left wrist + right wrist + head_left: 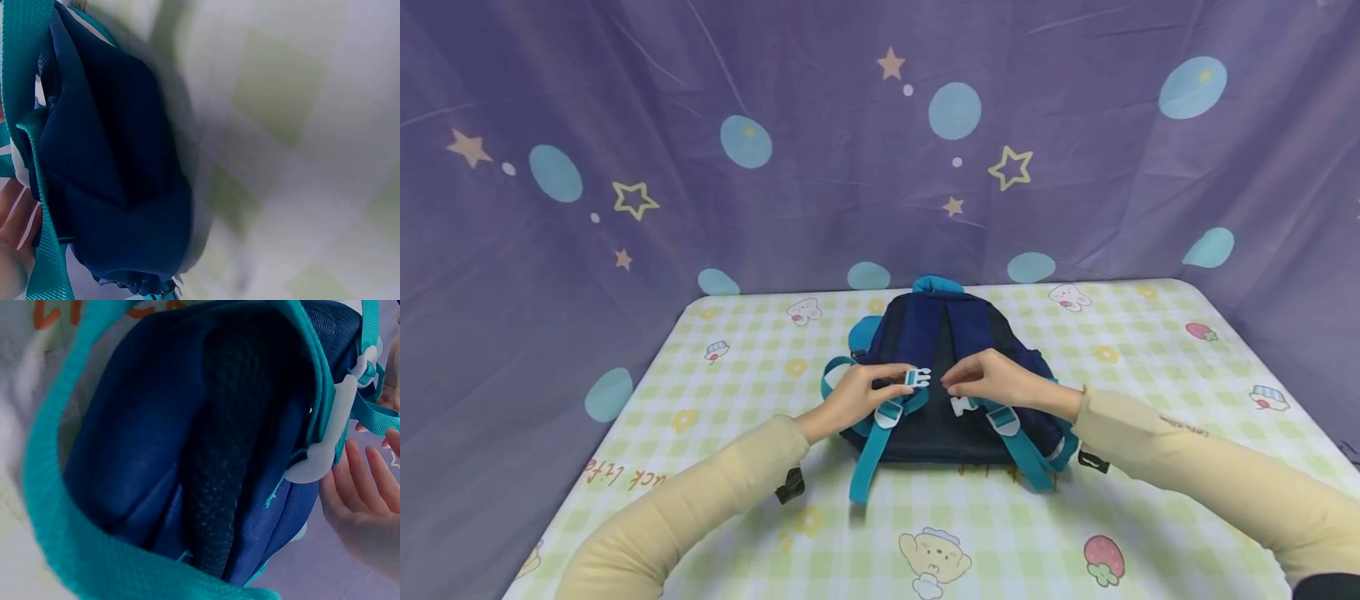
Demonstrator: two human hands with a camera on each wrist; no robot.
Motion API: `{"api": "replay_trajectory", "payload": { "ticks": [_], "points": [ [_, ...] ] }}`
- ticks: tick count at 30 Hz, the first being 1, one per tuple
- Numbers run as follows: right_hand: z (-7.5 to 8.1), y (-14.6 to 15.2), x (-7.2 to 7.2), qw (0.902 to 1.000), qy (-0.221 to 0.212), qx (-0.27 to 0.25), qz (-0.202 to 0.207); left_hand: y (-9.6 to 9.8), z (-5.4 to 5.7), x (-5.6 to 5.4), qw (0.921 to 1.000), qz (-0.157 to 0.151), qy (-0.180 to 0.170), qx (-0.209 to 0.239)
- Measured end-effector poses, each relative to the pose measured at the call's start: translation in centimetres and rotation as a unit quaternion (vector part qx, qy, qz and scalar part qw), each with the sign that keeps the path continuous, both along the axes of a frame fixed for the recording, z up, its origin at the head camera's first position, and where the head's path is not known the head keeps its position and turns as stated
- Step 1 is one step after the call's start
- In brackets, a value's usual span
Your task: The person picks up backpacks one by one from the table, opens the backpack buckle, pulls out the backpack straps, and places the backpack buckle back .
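Observation:
A dark blue backpack [951, 333] with teal straps lies on the table, its padded dark side up. Between thumb and fingers, my left hand [865, 390] pinches a white prong buckle half [917, 377] on a teal strap. My right hand [996, 377] hovers over the other side of the pack, fingertips bent toward the thumb with nothing visible between them. Just below those fingers lies the matching white socket buckle half [962, 406]. In the right wrist view, my right hand [365, 494] has extended fingers beside a white strap adjuster [325, 437]. The two buckle halves are apart.
A checked, cartoon-print cloth [737, 375] covers the table. Teal strap ends [871, 462] hang over the pack's near edge through white adjusters. A purple curtain with stars [850, 167] stands behind. A teal strap loop [47, 469] arches close to the right wrist camera.

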State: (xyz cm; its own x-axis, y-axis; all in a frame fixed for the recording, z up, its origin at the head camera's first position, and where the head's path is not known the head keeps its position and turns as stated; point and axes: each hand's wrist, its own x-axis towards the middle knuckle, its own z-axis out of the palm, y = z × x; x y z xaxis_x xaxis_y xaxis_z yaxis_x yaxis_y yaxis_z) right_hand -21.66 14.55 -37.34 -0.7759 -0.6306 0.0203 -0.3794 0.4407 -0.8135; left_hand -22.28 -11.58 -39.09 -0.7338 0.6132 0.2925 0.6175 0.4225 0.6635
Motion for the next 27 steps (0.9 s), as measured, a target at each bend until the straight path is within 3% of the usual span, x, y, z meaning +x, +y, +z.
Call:
{"api": "replay_trajectory", "payload": {
  "ticks": [10,27],
  "points": [
    [-0.1,-0.6,-0.7,0.9978,-0.06,-0.001,0.03,-0.2,0.0,-0.1,0.9997,-0.022,0.001,-0.004],
    [0.0,-1.5,-1.0,0.9965,-0.071,0.032,0.03,-0.4,0.2,0.0,0.9989,-0.041,0.004,-0.023]
  ]
}}
